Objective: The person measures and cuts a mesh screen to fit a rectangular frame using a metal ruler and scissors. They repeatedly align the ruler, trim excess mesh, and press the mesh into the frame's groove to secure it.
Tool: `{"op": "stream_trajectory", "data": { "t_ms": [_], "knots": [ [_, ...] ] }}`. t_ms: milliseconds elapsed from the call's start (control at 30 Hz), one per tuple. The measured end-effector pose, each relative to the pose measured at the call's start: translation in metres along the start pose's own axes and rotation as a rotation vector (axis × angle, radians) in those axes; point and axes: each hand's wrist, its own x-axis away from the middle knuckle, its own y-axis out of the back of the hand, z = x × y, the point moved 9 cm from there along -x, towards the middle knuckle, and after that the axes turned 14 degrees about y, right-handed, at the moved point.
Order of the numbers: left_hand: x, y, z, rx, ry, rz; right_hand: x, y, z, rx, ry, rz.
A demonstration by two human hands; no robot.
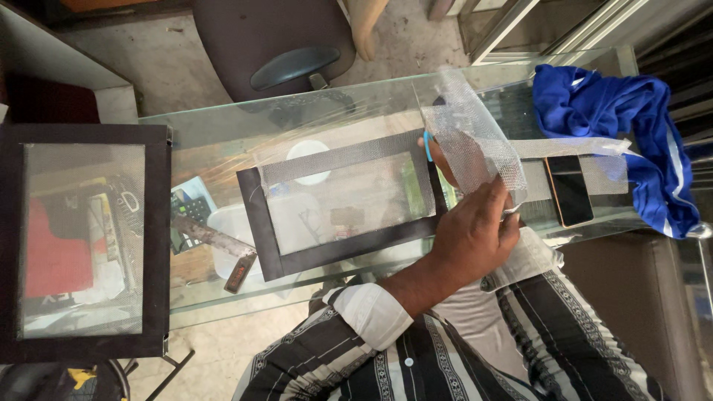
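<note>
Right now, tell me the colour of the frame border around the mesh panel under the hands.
Black; the frame border shows best in the head view.

A single view — from a camera worn on the person's head — looks steeply down, almost straight onto a glass table and the person's own lap. It sits close, so one hand fills the middle. The floor and a chair lie at the top edge — a framed screen at the left.

Soft, even daylight; faint glare on the glass table; weak shadows; sharp focus; slight wide-angle stretch at edges.
</note>
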Motion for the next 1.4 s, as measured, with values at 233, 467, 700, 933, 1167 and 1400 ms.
{"op": "stream_trajectory", "data": {
  "t_ms": [233, 467, 700, 933, 1167, 1400],
  "knots": [
    [-0.004, -0.003, 0.011, 0.020, 0.095, 0.067, -0.007, -0.001, 0.003, 0.116, 0.009, 0.004],
    [-0.002, 0.000, 0.006, 0.018, 0.025, 0.015, -0.013, -0.003, 0.006, 0.248, 0.023, 0.018],
    [-0.008, 0.005, 0.008, 0.053, 0.087, 0.018, -0.014, -0.004, 0.008, 0.356, 0.021, 0.027],
    [-0.015, 0.005, 0.011, 0.073, 0.157, 0.083, -0.017, -0.001, 0.005, 0.466, 0.005, 0.037],
    [-0.041, 0.040, 0.038, 0.129, 0.143, -0.077, -0.019, 0.031, 0.028, 1.255, -0.106, 0.042],
    [-0.154, 0.206, 0.199, 0.299, 0.528, -0.176, 0.068, 0.102, 0.049, 1.749, -0.401, -0.024]
  ]
}}
